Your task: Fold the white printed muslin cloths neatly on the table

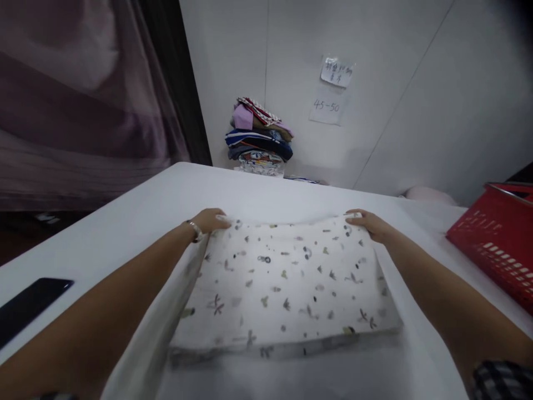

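A white cloth point(283, 278) with small printed figures and leaf shapes is stretched out in front of me above the white table. My left hand point(211, 220) pinches its far left corner between thumb and fingers, and a light bracelet circles that wrist. At the far right corner, my right hand point(368, 223) grips the cloth the same way. The patterned part lies folded over, its near edge showing a shadowed underside. Plain white material hangs down at both sides and toward me; whether it belongs to the same piece I cannot tell.
A dark phone point(33, 304) lies on the white table point(162, 194) at the left. Folded clothes point(260, 139) are stacked by the back wall, below two paper notes point(327, 106). To the right stands a red plastic basket point(495, 239). A purple curtain point(83, 111) hangs at the left.
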`<state>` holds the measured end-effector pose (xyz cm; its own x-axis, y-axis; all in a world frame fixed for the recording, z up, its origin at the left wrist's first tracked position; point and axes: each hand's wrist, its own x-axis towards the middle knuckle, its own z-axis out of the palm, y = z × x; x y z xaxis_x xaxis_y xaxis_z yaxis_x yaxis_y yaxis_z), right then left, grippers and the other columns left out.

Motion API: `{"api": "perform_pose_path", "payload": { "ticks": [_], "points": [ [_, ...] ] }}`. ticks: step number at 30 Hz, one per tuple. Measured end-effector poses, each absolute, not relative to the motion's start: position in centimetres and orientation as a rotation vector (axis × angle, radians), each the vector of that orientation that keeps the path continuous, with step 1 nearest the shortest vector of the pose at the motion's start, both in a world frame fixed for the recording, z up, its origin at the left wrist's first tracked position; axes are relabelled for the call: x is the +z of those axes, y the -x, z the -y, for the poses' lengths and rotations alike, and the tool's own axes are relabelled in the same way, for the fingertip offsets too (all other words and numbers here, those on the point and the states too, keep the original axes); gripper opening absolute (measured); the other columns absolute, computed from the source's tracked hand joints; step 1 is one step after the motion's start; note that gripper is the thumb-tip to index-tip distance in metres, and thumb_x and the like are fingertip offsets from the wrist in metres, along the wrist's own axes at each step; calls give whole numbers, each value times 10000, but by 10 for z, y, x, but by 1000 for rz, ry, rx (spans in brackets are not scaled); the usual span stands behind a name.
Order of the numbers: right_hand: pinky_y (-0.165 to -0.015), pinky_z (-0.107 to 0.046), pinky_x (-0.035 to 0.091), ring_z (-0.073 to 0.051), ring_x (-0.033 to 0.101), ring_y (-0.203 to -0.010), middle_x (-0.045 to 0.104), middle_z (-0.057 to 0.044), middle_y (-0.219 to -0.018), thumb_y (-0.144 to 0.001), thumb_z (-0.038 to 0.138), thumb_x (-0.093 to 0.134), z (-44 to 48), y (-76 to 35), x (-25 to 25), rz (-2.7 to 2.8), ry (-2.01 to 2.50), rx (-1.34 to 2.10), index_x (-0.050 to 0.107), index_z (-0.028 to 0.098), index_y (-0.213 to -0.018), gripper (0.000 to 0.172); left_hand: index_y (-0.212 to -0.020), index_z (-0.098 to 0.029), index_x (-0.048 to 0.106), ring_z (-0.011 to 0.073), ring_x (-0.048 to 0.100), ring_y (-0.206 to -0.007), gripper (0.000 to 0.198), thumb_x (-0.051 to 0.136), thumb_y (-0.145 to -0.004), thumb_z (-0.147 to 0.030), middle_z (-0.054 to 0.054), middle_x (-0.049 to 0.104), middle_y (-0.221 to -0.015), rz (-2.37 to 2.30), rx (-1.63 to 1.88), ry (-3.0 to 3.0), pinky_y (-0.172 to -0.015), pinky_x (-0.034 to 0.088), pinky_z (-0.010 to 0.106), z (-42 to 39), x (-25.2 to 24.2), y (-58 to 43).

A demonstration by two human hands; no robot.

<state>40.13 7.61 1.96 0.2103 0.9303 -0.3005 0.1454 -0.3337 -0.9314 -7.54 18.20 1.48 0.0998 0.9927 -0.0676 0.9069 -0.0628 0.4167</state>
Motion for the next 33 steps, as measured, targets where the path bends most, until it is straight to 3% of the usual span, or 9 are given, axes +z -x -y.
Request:
{"api": "perform_pose_path", "payload": {
  "ticks": [2,5,8,11,14,23,30,33],
  "points": [
    [-661,-355,549,-224,658,-739,679,-66,-812,-579,292,790,-86,-408,11,1085,1898,866,585,171,-979,465,-955,-218,653,245,618,-922,448,717,-565,-429,26,682,-969,-1891,290,-2030,-781,485,281,-198,8,61],
    [-836,-447,488,-312,606,-973,665,-140,-965,-626,316,745,-95,-411,-5,1150,2170,453,605,134,-992,432,-1172,-171,553,264,572,-1052,590,684,-645,-401,97,609,-1168,-1954,263,-2010,-866,459,311,-207,0,45],
    [-1028,-488,319,-335,409,-1242,517,-179,-1283,-767,382,603,-96,-388,-12,1469,2104,194,558,126,-1165,476,-1302,-125,429,281,464,-1201,624,574,-763,-404,156,477,-1332,-1974,331,-2155,-978,383,370,-194,2,31],
    [-1098,-509,159,-299,205,-1365,317,-135,-1457,-885,493,381,-94,-337,-14,2007,1875,-40,407,143,-1350,582,-1330,-147,403,270,299,-1327,573,399,-863,-479,129,367,-1430,-1777,388,-2500,-1075,243,444,-164,3,12],
    [-1120,-493,70,-262,113,-1392,205,-86,-1505,-879,624,256,-92,-288,-20,2369,1708,-25,280,180,-1429,707,-1364,-203,373,281,170,-1378,641,347,-851,-585,81,253,-1492,-1527,237,-2678,-1104,104,523,-133,-8,-5],
    [-1128,-481,46,-228,39,-1398,76,-25,-1525,-860,676,122,-90,-293,-58,2496,1780,194,90,235,-1471,754,-1413,-212,299,294,124,-1389,727,250,-841,-657,73,181,-1506,-1483,130,-2627,-1097,94,548,-107,-39,9],
    [-1120,-496,83,-244,69,-1395,124,-66,-1519,-858,676,130,-93,-283,-33,2497,1846,270,150,216,-1466,763,-1429,-211,248,270,54,-1400,742,235,-836,-657,56,114,-1523,-1500,13,-2545,-1100,62,541,-114,-21,-5],
    [-1115,-506,85,-255,31,-1395,69,-66,-1526,-860,671,125,-69,-293,-17,2419,1897,255,163,207,-1464,763,-1435,-211,224,253,50,-1402,724,183,-852,-639,71,74,-1528,-1513,-28,-2411,-1099,109,512,-100,-4,2]
  ]
}}
